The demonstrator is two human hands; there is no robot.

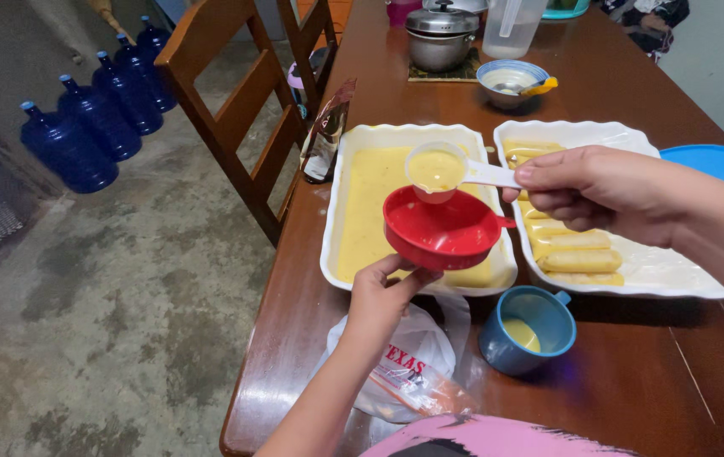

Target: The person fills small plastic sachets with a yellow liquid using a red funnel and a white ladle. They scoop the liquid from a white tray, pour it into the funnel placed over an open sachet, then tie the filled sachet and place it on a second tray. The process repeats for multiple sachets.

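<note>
My left hand (383, 292) holds a red bowl (441, 230) from below, lifted over a white baking dish (334, 224) filled with yellow batter. My right hand (599, 188) grips the handle of a white measuring cup (436, 170) full of the same yellow batter, held just above the red bowl's far rim. To the right stands a second white dish (671, 275) with several yellow batter-coated rolls (580, 261). A blue cup (529, 328) with a little batter sits on the wooden table (633, 381) below the dishes.
A plastic bag (417, 360) lies near the table's front edge. Farther back are a steel pot (441, 35), a small bowl (510, 82), a clear jug (512, 25) and a blue lid (721, 163). Wooden chairs (239, 110) and several blue water bottles (95, 118) stand at left.
</note>
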